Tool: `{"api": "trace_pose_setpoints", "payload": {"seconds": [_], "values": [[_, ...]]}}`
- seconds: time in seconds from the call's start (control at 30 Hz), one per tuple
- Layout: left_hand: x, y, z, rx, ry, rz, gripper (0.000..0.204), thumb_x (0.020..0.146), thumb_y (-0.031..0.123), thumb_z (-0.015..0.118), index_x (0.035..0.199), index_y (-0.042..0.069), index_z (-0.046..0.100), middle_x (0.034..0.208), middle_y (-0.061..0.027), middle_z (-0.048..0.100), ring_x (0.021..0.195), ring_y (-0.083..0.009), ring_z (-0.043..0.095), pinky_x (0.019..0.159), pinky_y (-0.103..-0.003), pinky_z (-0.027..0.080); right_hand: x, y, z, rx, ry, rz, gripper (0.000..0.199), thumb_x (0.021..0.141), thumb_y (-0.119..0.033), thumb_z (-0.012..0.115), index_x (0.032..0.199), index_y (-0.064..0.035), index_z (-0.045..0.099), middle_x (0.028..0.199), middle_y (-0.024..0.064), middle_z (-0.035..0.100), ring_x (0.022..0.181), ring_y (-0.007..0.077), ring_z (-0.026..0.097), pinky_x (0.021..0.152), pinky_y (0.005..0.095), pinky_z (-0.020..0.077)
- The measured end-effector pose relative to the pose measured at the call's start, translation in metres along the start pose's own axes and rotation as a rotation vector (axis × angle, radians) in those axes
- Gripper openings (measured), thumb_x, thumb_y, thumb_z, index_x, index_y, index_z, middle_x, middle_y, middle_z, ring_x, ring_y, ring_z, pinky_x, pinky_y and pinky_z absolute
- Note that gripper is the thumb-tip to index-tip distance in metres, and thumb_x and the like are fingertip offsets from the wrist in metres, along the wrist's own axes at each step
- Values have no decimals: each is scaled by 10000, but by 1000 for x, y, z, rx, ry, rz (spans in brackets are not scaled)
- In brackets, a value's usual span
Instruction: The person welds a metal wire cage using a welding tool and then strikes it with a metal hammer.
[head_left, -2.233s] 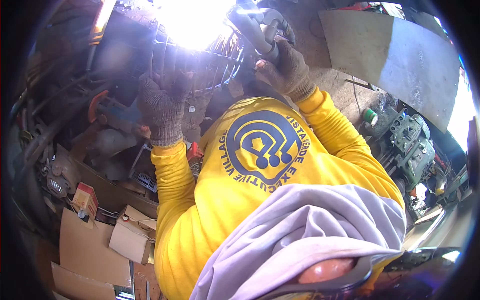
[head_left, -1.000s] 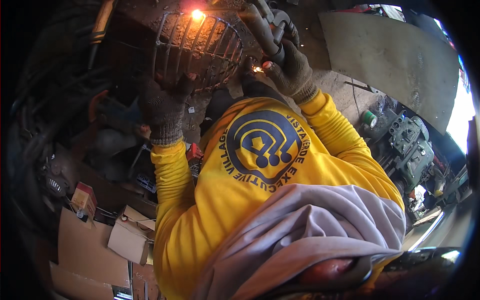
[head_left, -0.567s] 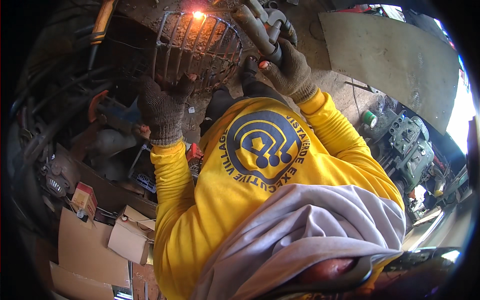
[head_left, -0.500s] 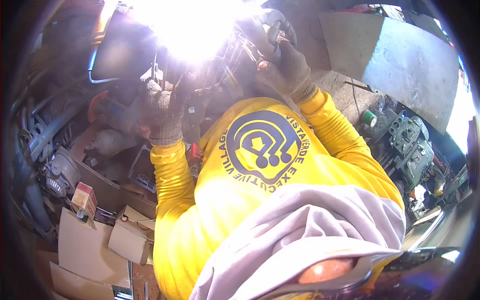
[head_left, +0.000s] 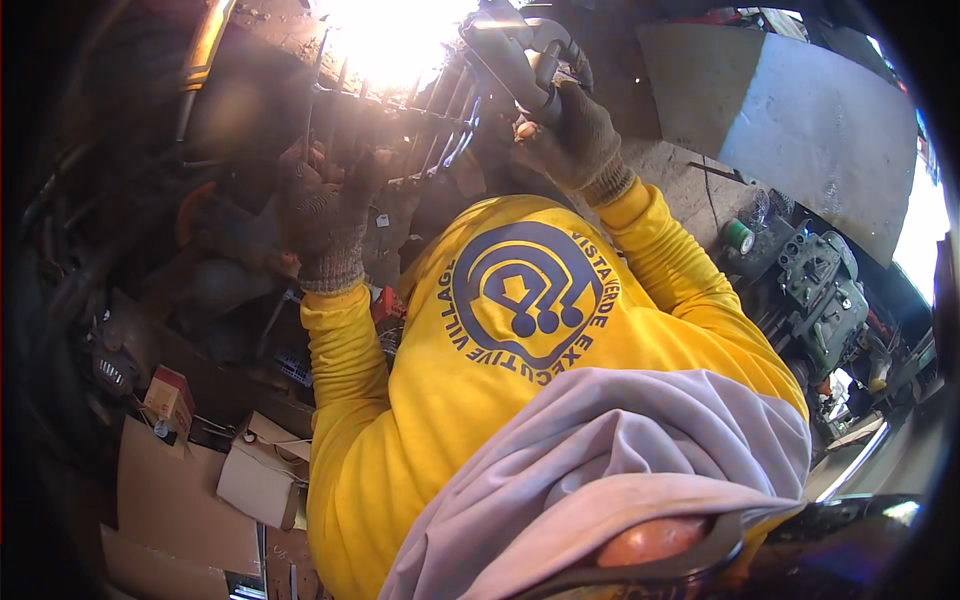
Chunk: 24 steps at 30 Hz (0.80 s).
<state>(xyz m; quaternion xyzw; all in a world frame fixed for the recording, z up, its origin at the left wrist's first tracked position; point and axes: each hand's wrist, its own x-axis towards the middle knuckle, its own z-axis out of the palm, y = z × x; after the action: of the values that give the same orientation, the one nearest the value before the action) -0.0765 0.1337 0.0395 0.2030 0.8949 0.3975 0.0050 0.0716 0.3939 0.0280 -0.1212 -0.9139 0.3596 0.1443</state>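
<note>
A grille of thin metal bars (head_left: 425, 130) lies at the top, and a white welding arc (head_left: 395, 35) glares over part of it. My right hand (head_left: 575, 145), in a knitted work glove, is closed around a dark grey welding electrode holder (head_left: 515, 65). The holder's front end is close to the arc; any rod in it is lost in the glare. My left hand (head_left: 330, 215), gloved as well, is closed at the grille's near left side, its fingertips dim among the bars. Yellow sleeves cover both my arms.
A yellow-orange handled tool (head_left: 207, 45) stands upper left. Cardboard pieces (head_left: 180, 500) and a small box (head_left: 170, 400) lie lower left. A large metal sheet (head_left: 810, 130) is upper right, above a green-ended can (head_left: 738, 237) and a grey machine part (head_left: 825, 290). Deep shadow covers the left side.
The arc's glare has shrunk and the left side has darkened, so more of the bars and the electrode holder show. Both hands stay nearly in place.
</note>
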Motion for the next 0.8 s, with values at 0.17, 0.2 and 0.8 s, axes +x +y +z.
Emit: {"api": "trace_pose_setpoints", "payload": {"seconds": [0.17,0.2,0.8], "values": [[5,-2,1,101,81,196,596,723,481,855,1029,41,593,805,-25,587,687,-113,576,613,-270,509,1,-5,-1,-91,13,-36,512,911,-436,683,1158,-1,575,913,118,707,844,228,715,747,340,552],[2,0,3,-25,44,103,608,725,466,858,1061,41,584,870,-32,592,719,-137,588,648,-286,518,0,-4,-2,-8,8,-4,525,909,-431,685,1171,9,570,922,117,704,846,238,711,751,336,547],[10,21,-8,-226,-166,87,577,854,213,773,1312,7,489,1342,-148,585,1170,-224,623,937,-350,539,3,-11,-8,45,-5,55,631,859,-446,731,1246,21,556,926,167,714,896,330,719,796,366,542]]}}
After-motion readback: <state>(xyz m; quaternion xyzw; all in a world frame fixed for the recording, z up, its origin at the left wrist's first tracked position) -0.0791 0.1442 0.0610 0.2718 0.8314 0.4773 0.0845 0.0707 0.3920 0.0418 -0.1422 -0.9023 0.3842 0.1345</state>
